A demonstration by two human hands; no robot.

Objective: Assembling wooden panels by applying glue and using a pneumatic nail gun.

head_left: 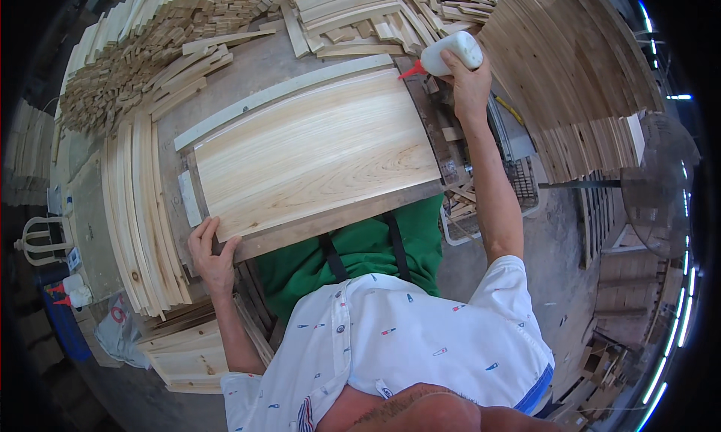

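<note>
A pale wooden panel [315, 154] with visible grain lies flat on the worktable in front of me. At its near left corner rests my left hand [214, 255], thumb and fingers spread around the corner. My right hand [471, 83] is wrapped round a white squeeze bottle [454, 53] with a red nozzle [412, 70]. The bottle is tilted, its nozzle pointing down at the panel's far right corner. A thin shiny line runs along the panel's far edge. Beyond that edge lies a long pale wooden strip [282, 96].
Small wood pieces [173, 53] are heaped at the far left. Long boards [139, 214] stack beside the panel's left side. Tall stacked panels [567, 79] stand at the right, near a round fan [657, 184]. A crate of offcuts [488, 233] sits below my right arm.
</note>
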